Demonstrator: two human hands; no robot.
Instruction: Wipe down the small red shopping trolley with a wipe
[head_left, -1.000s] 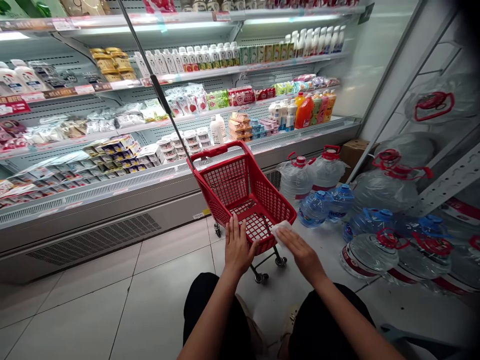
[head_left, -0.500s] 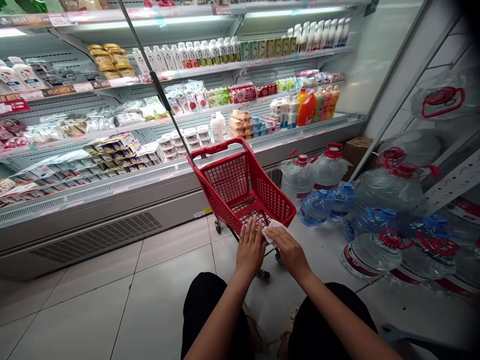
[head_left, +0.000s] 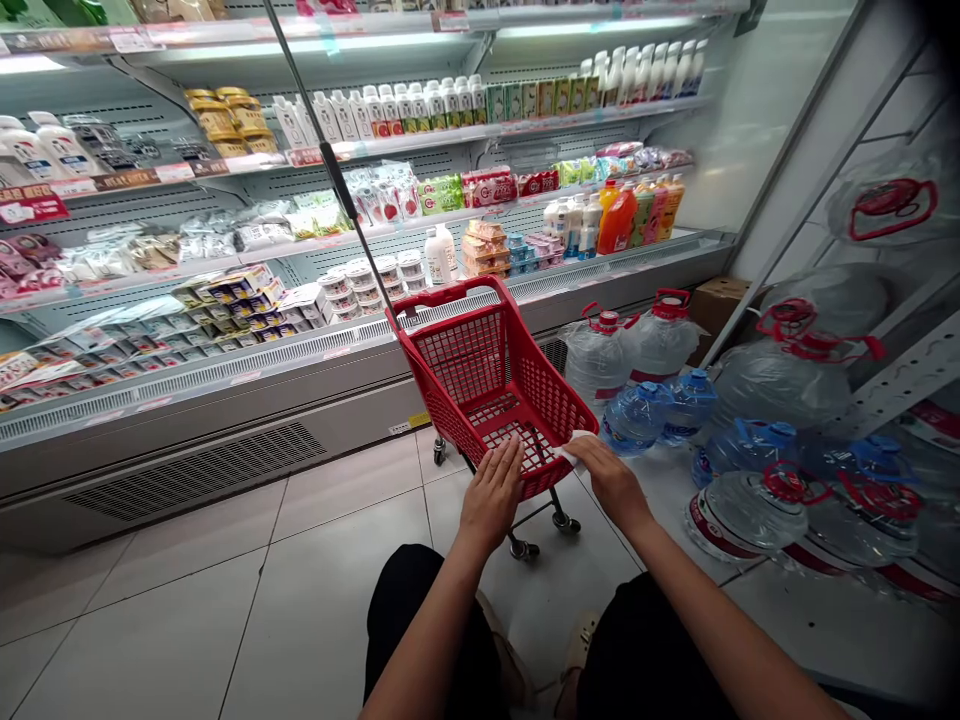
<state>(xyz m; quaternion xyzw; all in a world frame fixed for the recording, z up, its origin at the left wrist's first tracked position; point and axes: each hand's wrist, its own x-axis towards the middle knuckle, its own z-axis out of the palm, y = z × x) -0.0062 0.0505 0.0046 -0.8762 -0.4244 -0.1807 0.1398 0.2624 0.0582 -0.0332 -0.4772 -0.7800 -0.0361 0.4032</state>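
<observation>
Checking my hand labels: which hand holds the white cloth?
The right hand, with its white cloth at the red shopping cart; the left hand shows none.

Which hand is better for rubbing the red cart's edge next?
The right hand, probably: it holds the white wipe right at the red cart. The left hand is close too, but shows no wipe.

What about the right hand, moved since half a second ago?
Yes. The right hand has shifted rightward along the near rim of the red cart, closer to the blue bottle nearest the cart.
</observation>
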